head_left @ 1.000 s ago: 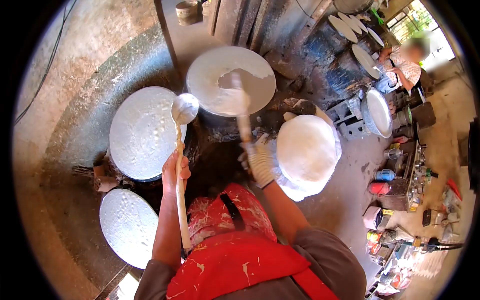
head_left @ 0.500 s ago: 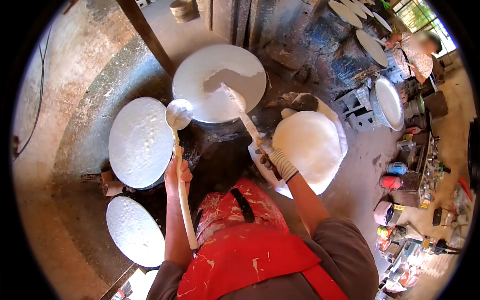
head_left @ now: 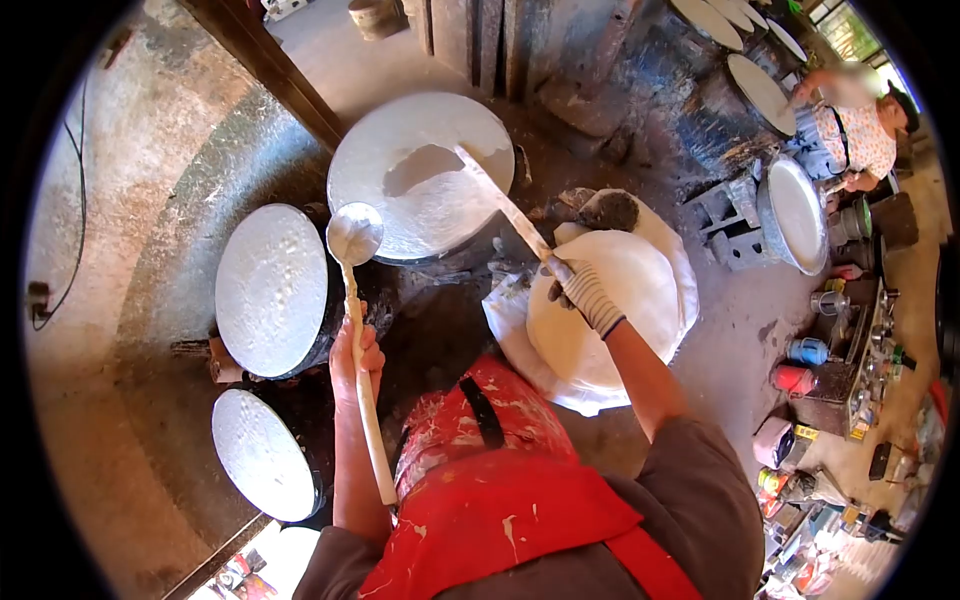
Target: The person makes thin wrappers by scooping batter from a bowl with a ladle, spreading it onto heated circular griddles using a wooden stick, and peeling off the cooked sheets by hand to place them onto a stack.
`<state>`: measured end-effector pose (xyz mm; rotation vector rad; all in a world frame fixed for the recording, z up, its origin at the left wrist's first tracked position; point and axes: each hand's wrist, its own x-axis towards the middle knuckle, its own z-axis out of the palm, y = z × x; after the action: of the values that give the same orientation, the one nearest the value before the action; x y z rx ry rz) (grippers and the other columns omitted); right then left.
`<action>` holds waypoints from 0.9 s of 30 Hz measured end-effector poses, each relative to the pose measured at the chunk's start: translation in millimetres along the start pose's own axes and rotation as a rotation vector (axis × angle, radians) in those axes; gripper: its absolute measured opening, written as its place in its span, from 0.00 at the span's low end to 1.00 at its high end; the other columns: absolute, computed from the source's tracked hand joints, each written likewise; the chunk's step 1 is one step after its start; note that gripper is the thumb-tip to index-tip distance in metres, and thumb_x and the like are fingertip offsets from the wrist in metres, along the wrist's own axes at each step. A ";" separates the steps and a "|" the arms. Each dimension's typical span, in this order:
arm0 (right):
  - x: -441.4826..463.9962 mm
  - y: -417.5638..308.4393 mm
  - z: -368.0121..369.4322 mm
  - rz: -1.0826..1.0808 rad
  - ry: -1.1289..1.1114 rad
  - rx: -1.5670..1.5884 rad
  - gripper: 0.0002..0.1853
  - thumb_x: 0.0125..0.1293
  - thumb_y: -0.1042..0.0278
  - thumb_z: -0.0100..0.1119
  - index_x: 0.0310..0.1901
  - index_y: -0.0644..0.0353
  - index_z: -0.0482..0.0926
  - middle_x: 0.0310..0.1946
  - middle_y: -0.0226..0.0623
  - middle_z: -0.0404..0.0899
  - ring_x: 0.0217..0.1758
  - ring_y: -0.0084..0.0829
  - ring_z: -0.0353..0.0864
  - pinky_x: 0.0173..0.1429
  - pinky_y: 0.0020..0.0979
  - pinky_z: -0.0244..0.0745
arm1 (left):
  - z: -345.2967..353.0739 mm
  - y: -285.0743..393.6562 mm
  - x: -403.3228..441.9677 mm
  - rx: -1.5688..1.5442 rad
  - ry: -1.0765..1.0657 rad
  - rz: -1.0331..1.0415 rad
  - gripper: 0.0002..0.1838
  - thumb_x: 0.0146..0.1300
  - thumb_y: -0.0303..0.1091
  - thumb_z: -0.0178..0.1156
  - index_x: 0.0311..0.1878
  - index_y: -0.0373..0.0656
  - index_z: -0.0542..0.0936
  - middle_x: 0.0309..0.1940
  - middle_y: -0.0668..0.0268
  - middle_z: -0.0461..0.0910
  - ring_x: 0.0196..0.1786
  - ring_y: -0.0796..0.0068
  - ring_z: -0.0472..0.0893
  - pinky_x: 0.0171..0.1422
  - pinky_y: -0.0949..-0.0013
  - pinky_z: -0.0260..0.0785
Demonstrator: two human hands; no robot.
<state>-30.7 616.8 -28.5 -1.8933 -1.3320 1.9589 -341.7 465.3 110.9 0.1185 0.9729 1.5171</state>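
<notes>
My left hand (head_left: pixel 357 352) is closed around the pale handle of a metal ladle (head_left: pixel 355 235), whose bowl is raised between two round pans. My right hand (head_left: pixel 588 288), in a striped glove, grips a whitened wooden stick (head_left: pixel 508 210). The stick's far end reaches over a wide round pan (head_left: pixel 478 245) of white liquid; whether it dips in, I cannot tell. A greyish patch (head_left: pixel 408 172) shows in the white liquid. Below my right hand stands a broad round mound of white material (head_left: pixel 600 330) with a pale sheet around it.
Two more white-topped round pans (head_left: pixel 270 290) (head_left: pixel 262 455) stand on the left. At upper right, a person (head_left: pixel 860 135) is beside a large basin (head_left: pixel 798 213) and cinder blocks (head_left: pixel 735 225). Jars and tins (head_left: pixel 795 380) crowd the right side. A wooden post (head_left: pixel 270 70) rises at upper left.
My right hand has moved right and slightly up, swinging the stick's end across the pan. The greyish patch has changed shape and the liquid looks rippled. My left hand and ladle have barely moved.
</notes>
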 end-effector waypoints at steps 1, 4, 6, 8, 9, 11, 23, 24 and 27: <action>5.1 16.6 15.2 -0.262 -0.006 -0.038 0.29 0.61 0.36 0.44 0.31 0.59 0.77 0.15 0.32 0.72 0.15 0.24 0.68 0.20 0.28 0.65 | 1.2 -2.0 0.3 0.003 0.001 -0.001 0.18 0.65 0.41 0.48 0.54 0.42 0.66 0.21 0.72 0.63 0.14 0.87 0.58 0.17 0.84 0.52; -26.2 2.2 17.8 -0.344 -0.069 -0.135 0.27 0.61 0.37 0.44 0.30 0.58 0.76 0.15 0.32 0.73 0.13 0.23 0.68 0.18 0.28 0.65 | 3.2 -8.3 2.5 -0.026 0.013 -0.011 0.18 0.66 0.41 0.48 0.55 0.42 0.66 0.21 0.73 0.63 0.14 0.88 0.58 0.17 0.84 0.52; -51.4 -27.4 7.5 0.015 -0.187 -0.261 0.27 0.61 0.37 0.44 0.32 0.57 0.76 0.14 0.33 0.74 0.11 0.23 0.67 0.17 0.27 0.64 | 6.0 -12.0 5.2 -0.097 0.002 -0.034 0.18 0.66 0.41 0.48 0.55 0.42 0.66 0.21 0.73 0.63 0.13 0.88 0.58 0.17 0.84 0.52; -33.7 -22.1 -24.2 -0.045 -0.144 -0.169 0.29 0.59 0.35 0.45 0.34 0.58 0.77 0.13 0.33 0.74 0.10 0.21 0.66 0.16 0.25 0.63 | 9.6 -12.5 2.1 -0.058 -0.001 -0.024 0.18 0.66 0.41 0.48 0.55 0.42 0.66 0.21 0.73 0.63 0.13 0.88 0.58 0.18 0.84 0.52; -20.5 -27.0 -41.6 -0.118 -0.087 -0.081 0.32 0.57 0.33 0.47 0.37 0.60 0.77 0.13 0.34 0.74 0.08 0.20 0.65 0.14 0.23 0.61 | 10.8 -12.5 3.0 -0.090 0.003 -0.028 0.18 0.67 0.40 0.46 0.56 0.41 0.65 0.20 0.73 0.63 0.13 0.88 0.59 0.17 0.84 0.52; -6.6 -47.6 -58.9 -0.090 -0.021 -0.127 0.30 0.58 0.37 0.48 0.37 0.62 0.77 0.13 0.35 0.74 0.08 0.20 0.65 0.14 0.23 0.60 | 12.6 -12.2 4.1 -0.119 0.006 -0.030 0.18 0.67 0.39 0.45 0.57 0.40 0.64 0.20 0.73 0.64 0.13 0.88 0.59 0.16 0.84 0.53; -21.0 -58.6 -76.8 -0.250 -0.082 -0.105 0.21 0.65 0.47 0.45 0.35 0.58 0.77 0.13 0.31 0.73 0.11 0.19 0.66 0.17 0.21 0.60 | 13.4 -22.0 -3.2 -0.254 -0.016 -0.005 0.22 0.68 0.40 0.44 0.59 0.37 0.60 0.20 0.73 0.62 0.13 0.89 0.59 0.17 0.85 0.53; -15.1 -64.4 -84.2 -0.300 -0.007 -0.085 0.21 0.65 0.46 0.44 0.35 0.58 0.77 0.12 0.30 0.73 0.10 0.19 0.66 0.16 0.21 0.60 | 9.8 -23.5 -2.3 -0.248 -0.032 -0.010 0.21 0.68 0.40 0.45 0.58 0.39 0.62 0.20 0.73 0.63 0.13 0.89 0.59 0.17 0.84 0.52; -37.2 -35.7 -56.5 -0.289 -0.109 -0.127 0.24 0.64 0.44 0.44 0.38 0.59 0.77 0.11 0.31 0.71 0.09 0.19 0.64 0.16 0.22 0.59 | 13.3 -23.9 5.5 -0.269 -0.071 -0.012 0.20 0.67 0.40 0.46 0.58 0.40 0.63 0.20 0.74 0.63 0.14 0.89 0.60 0.18 0.84 0.52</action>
<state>8.4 643.7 31.4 -1.5529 -1.6885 1.8934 -316.6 473.6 102.0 -0.0252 0.7046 1.6069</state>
